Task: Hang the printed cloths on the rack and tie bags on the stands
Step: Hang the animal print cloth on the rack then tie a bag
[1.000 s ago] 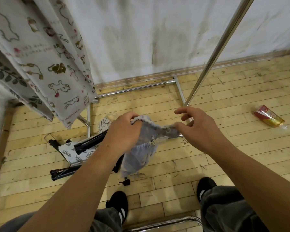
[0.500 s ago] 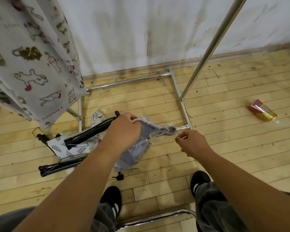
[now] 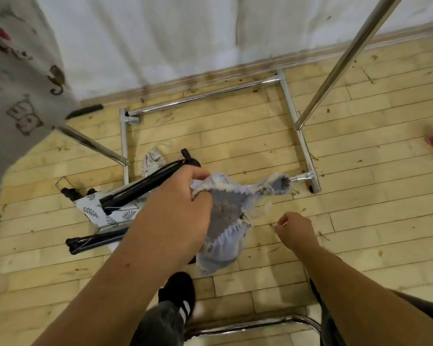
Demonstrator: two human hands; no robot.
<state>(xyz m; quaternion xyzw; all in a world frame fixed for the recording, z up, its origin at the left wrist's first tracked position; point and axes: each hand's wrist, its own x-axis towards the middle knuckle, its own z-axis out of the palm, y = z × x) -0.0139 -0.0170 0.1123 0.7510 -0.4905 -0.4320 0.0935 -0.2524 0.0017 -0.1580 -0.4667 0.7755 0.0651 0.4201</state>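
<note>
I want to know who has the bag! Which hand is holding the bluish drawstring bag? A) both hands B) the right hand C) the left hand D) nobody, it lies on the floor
C: the left hand grips the bluish drawstring bag, while the right hand is apart from it.

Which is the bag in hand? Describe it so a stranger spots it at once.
Start at the chrome rack base on the wooden floor. In front of it, the left hand grips a pale blue bag with frayed whitish edges. Unlike the leaf-print cloth lying under the black stands, it hangs in the air.
</note>
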